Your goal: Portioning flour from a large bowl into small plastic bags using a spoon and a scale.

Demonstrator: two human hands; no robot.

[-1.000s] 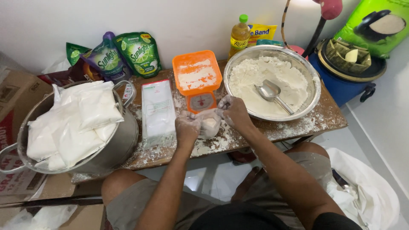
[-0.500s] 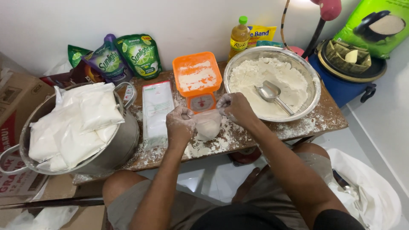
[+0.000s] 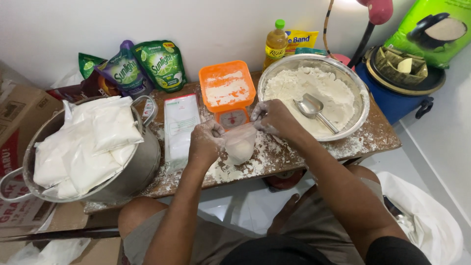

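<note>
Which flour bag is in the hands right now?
The small clear bag both hands pinch over the table; the other filled bags lie piled in the metal pot.

Illumination is bright and even, strongest above the steel flour bowl, where the white wall washes out near the top edge. Shadows under the desk are soft. Focus is sharp throughout; mild wide-angle bending appears toward the frame corners.

Both hands hold up a small, seemingly flour-filled bag.
</note>
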